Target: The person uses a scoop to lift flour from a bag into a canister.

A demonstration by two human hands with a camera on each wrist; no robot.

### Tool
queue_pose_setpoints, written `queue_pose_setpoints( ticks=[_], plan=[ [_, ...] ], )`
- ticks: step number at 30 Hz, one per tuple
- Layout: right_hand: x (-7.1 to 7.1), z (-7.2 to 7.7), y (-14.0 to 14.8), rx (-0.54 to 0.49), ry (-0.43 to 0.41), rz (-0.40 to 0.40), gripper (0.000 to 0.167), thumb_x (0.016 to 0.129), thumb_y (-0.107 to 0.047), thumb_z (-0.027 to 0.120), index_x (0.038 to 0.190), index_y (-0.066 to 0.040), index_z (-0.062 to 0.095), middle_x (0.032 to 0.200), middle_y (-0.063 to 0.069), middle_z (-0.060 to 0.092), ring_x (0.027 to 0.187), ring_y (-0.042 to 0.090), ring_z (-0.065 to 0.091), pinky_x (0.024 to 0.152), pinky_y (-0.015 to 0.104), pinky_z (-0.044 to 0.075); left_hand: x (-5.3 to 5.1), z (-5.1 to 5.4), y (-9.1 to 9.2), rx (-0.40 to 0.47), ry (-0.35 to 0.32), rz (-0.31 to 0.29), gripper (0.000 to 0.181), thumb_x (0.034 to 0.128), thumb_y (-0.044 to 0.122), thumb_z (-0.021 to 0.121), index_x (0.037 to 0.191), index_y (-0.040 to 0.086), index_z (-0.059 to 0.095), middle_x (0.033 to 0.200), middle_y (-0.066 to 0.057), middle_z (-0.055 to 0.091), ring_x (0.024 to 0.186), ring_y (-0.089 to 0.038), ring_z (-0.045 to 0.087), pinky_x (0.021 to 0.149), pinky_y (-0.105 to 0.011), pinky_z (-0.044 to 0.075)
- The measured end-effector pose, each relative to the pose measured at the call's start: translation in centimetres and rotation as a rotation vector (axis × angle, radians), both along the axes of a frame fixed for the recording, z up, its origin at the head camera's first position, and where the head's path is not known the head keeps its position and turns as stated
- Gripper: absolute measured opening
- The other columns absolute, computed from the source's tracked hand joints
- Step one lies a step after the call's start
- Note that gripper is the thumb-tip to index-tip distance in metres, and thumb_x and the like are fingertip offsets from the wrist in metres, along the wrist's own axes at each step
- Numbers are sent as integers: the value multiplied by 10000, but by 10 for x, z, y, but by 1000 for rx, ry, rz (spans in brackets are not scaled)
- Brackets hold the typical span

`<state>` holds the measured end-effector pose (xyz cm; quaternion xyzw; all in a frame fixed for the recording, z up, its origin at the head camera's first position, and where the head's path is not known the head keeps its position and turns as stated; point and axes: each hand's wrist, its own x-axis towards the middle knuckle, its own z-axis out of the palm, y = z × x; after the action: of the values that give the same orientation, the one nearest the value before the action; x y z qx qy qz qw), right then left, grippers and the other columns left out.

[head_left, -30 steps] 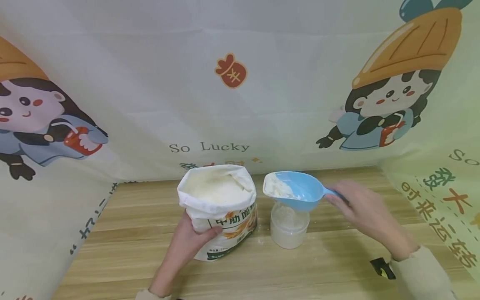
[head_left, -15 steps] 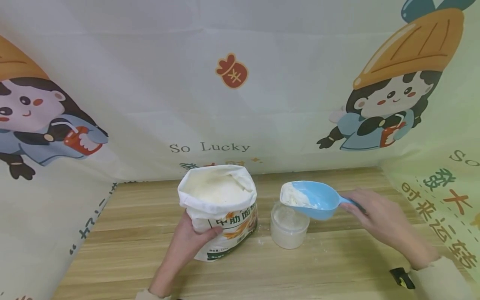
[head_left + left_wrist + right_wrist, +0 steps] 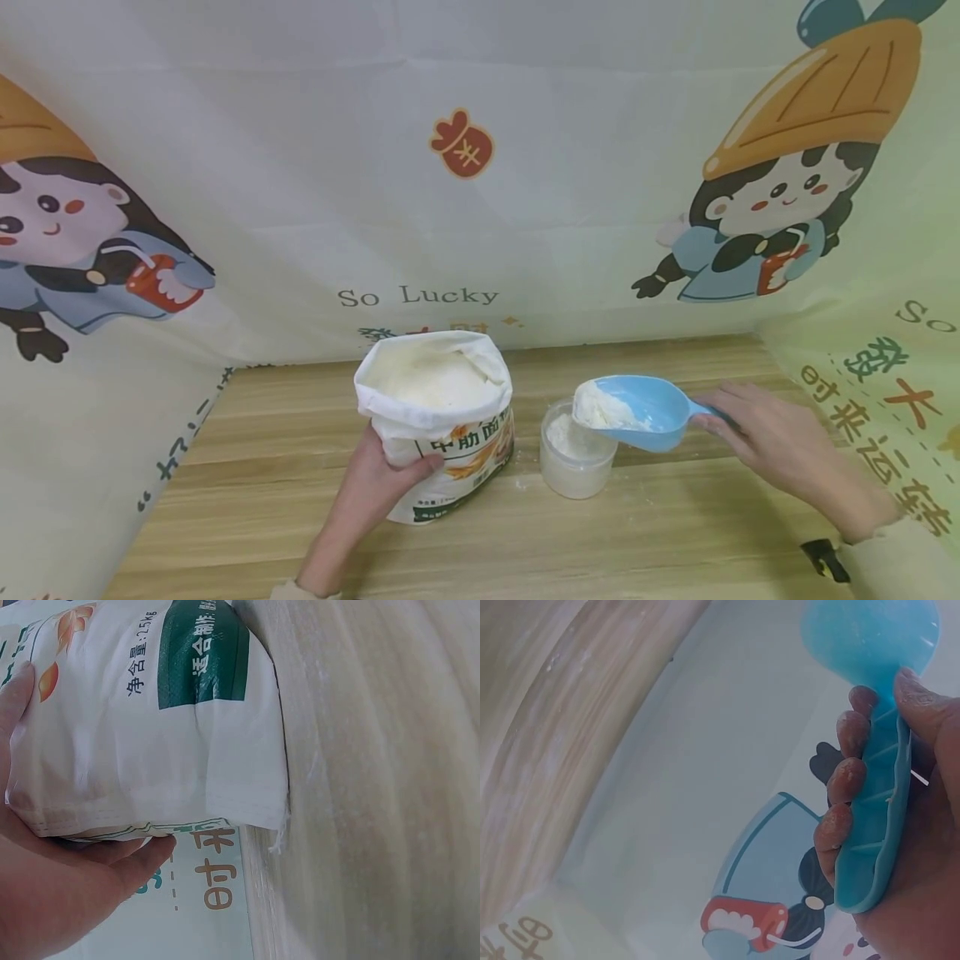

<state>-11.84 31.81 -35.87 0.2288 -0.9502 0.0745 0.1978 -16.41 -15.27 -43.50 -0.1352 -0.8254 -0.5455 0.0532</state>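
Observation:
My left hand (image 3: 386, 475) grips the side of an open white flour bag (image 3: 457, 467), its thumb across the printed front. The bag stands upright, its rim folded outward, with pale flour (image 3: 442, 379) inside. In the left wrist view the fingers (image 3: 142, 862) curl round the bag's edge. My right hand (image 3: 772, 442) holds a blue scoop (image 3: 656, 408) by its handle; the right wrist view shows the fingers wrapped round the ribbed handle (image 3: 874, 802). Flour lies toward the scoop's front lip, over the right part of a clear round tub (image 3: 576, 475) that also contains flour.
All of this stands on a wood-grain table (image 3: 247, 467). A printed cloth backdrop (image 3: 585, 208) encloses the back and both sides. Traces of flour dot the tabletop around the tub.
My right hand has moved the scoop to the right and slightly toward me, uncovering more of the tub's opening. The left hand and the bag have stayed in place.

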Motion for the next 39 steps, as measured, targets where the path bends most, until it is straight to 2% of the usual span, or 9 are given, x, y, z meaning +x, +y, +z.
queue_pose_setpoints(
  ticks=[8, 20, 29, 39],
  plan=[
    [0, 7, 2, 53, -33, -10, 241, 925, -263, 768, 1118, -119, 765, 1071, 91, 757, 966, 330, 721, 739, 512, 604, 0, 0, 0, 0, -8, 3, 899, 752, 183, 939, 1484, 177, 417, 1384, -27, 593, 1253, -283, 603, 1068, -554, 478],
    [-2, 22, -4, 156, -73, -3, 248, 915, -276, 781, 1093, -104, 776, 989, 33, 734, 908, 294, 709, 768, 501, 599, 0, -1, 0, 9, -2, -8, 896, 753, 172, 939, 1484, 188, 420, 1384, -18, 592, 1252, -279, 603, 1063, -552, 483],
    [-6, 29, -10, 195, -6, 51, 242, 895, -257, 781, 1078, -99, 778, 856, -30, 662, 749, 208, 650, 646, 433, 568, 0, -1, 0, -2, -16, -1, 895, 759, 189, 937, 1485, 192, 414, 1381, -23, 600, 1247, -280, 612, 1062, -552, 486],
    [-8, 42, -19, 268, -11, 55, 228, 906, -263, 781, 1066, -100, 785, 872, -25, 665, 837, 255, 683, 715, 483, 577, 0, 0, 0, -22, -11, 14, 918, 747, 187, 944, 1490, 178, 406, 1389, -34, 597, 1257, -285, 603, 1068, -550, 479]
  ],
)
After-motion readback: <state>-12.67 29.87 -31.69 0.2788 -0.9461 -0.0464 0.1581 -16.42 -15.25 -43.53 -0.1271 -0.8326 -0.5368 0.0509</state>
